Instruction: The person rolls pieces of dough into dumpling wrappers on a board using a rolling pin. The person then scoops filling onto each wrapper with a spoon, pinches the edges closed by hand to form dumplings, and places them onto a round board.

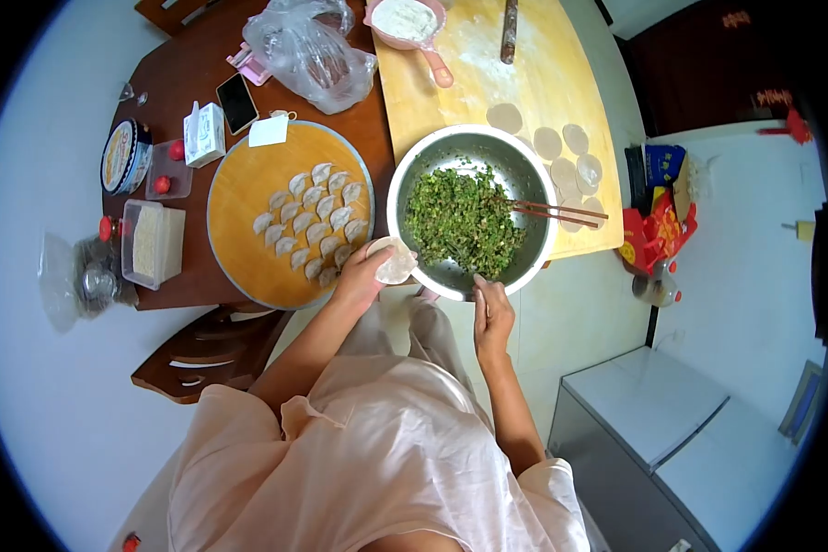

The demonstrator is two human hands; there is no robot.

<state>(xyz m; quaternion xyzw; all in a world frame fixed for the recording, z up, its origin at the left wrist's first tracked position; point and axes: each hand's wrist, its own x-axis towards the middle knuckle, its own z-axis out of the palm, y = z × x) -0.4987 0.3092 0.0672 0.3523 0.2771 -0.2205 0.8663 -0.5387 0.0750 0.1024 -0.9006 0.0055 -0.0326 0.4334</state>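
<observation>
In my left hand (361, 276) lies a round dumpling wrapper (396, 262), held by its edge beside the steel bowl. My right hand (494, 316) is closed on the near rim of that steel mixing bowl (541, 247), its fingertips partly hidden behind the edge. Chopped green filling (460, 216) fills much of the bowl. A pair of chopsticks (561, 213) leans in it, the ends sticking out over the right rim. To the left, several folded dumplings (315, 215) sit in rows on a round wooden board (239, 221).
Several loose wrappers (548, 143) lie on the floured wooden board (414, 92), with a rolling pin (509, 32) and a pink flour scoop (405, 20) behind. A plastic bag (313, 55), phone (237, 103), tissue box (205, 134) and lidless-looking tub (154, 241) stand at left.
</observation>
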